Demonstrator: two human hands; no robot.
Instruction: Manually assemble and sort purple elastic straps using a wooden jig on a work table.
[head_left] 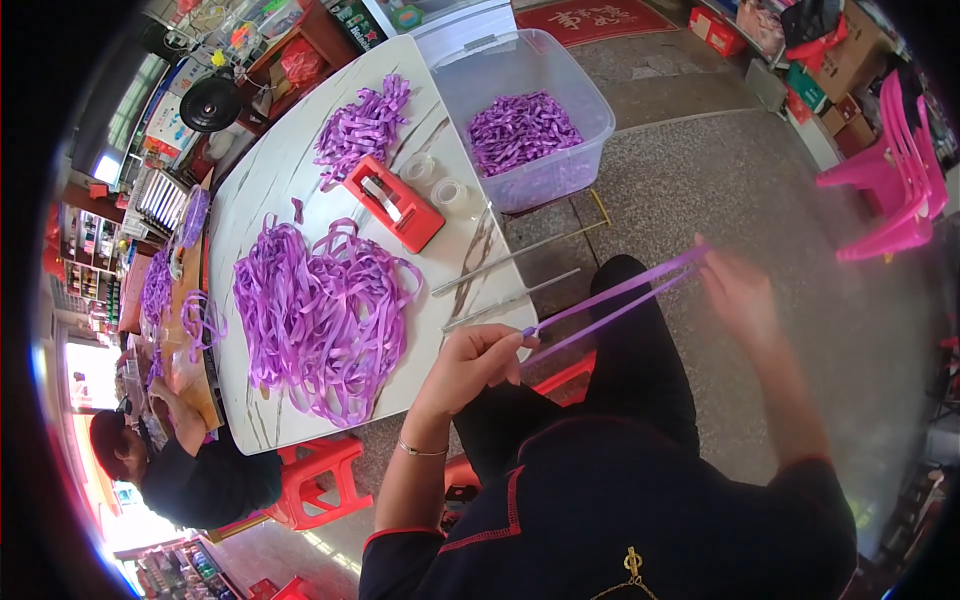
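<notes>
Purple ribbon pulled taut between my two hands, just off the counter's edge.

My left hand (pixel 478 352) pinches one end of the purple ribbon strip (pixel 615 298) between closed fingers; my right hand (pixel 738 292) is blurred, so I cannot tell its grip, though the strip runs doubled up to it. The ribbon looks light, thin, limp and a bit slick, best held by pinching near the ends. A big ribbon pile (pixel 320 315) lies on the counter (pixel 265 190) beside a red tape dispenser (pixel 394 203); a clear bin (pixel 560 100) holds more cut pieces.
</notes>
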